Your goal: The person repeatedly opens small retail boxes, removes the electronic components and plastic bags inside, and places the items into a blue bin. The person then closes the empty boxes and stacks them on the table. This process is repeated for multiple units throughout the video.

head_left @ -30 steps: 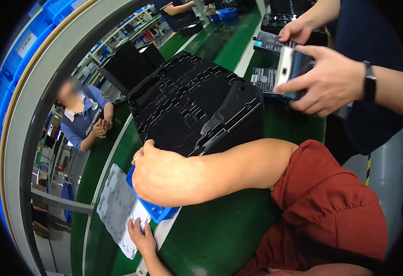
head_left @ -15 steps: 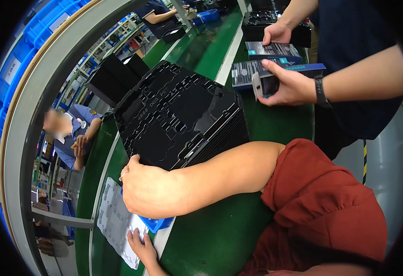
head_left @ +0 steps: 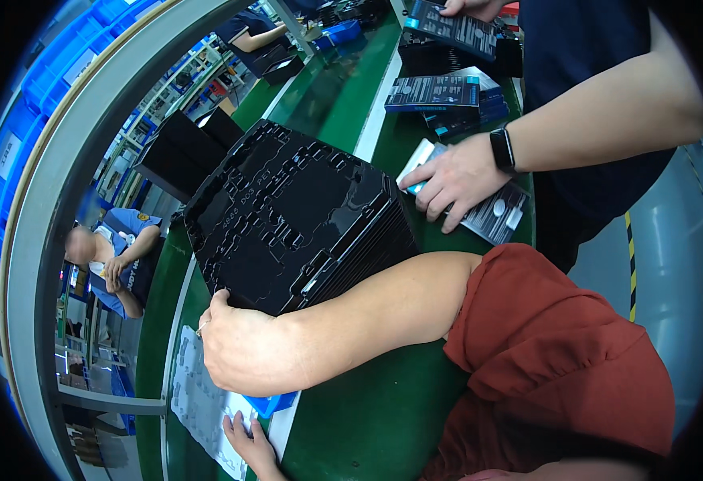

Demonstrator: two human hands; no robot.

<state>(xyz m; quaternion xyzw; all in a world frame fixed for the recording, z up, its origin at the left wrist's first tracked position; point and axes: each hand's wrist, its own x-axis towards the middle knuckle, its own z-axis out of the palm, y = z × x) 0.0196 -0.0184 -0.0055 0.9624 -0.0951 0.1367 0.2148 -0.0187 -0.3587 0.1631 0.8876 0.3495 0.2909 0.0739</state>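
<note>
My right arm, in a red sleeve, reaches across from the right, and my right hand (head_left: 243, 349) is bent over a small blue bin (head_left: 273, 403) at the near corner of a stack of black moulded trays (head_left: 287, 208). Most of its fingers are hidden behind the hand; one finger shows beside the stack's edge, and I cannot see what they touch. My left hand (head_left: 251, 445) has its fingers spread at the edge of a white moulded tray (head_left: 191, 393), which lies on the green bench.
To the right, a co-worker's hand (head_left: 467, 180) rests on a flat printed box (head_left: 496, 216); more boxes (head_left: 431, 94) are piled beyond. Tall black boxes (head_left: 187, 152) stand behind the tray stack. A grey frame post (head_left: 34, 240) curves along the left. Another person sits across the bench.
The co-worker has set boxes down on the bench, one hand now on a box and the other raising another. The view has shifted slightly; my hands keep nearly the same places.
</note>
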